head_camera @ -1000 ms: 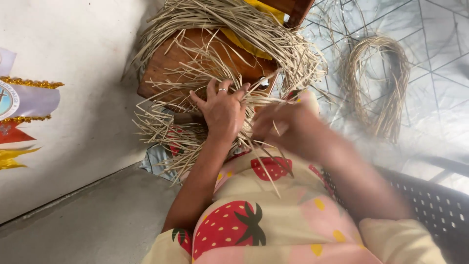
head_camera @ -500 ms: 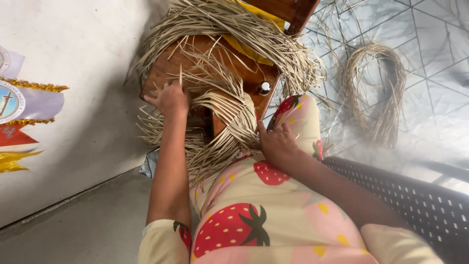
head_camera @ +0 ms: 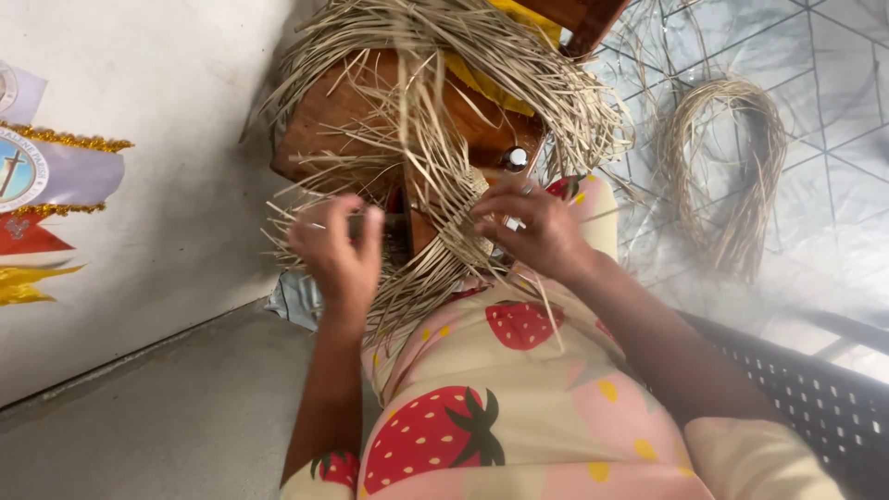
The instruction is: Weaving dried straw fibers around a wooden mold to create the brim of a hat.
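A bundle of pale dried straw strands [head_camera: 435, 213] runs down from a wooden stool [head_camera: 343, 120] onto the person's lap, fanning out loosely at its lower end over a garment printed with red strawberries [head_camera: 519, 407]. The right hand [head_camera: 532, 227] lies on the right side of that bundle, its fingers curled and pinched together on a few of the strands near a small woven patch. The left hand [head_camera: 338, 250] is raised just to the left of the bundle, its fingers bent around several thin strands that stick out sideways; whether it grips them firmly or only touches them cannot be told. Between the two hands the strands cross one another in a loose tangle. More straw is heaped over the top of the stool, with a yellow band [head_camera: 491, 79] showing beneath it, and a small dark bottle with a white cap [head_camera: 515, 159] stands at the stool's edge just above the right hand. To the right, well apart, a coiled loop of straw [head_camera: 732, 176] lies on the pale tiled floor [head_camera: 833, 102]. A dark perforated plastic chair [head_camera: 815, 398] shows under the right arm, and a white wall [head_camera: 139, 185] bearing a colourful banner [head_camera: 37, 185] fills the left side.
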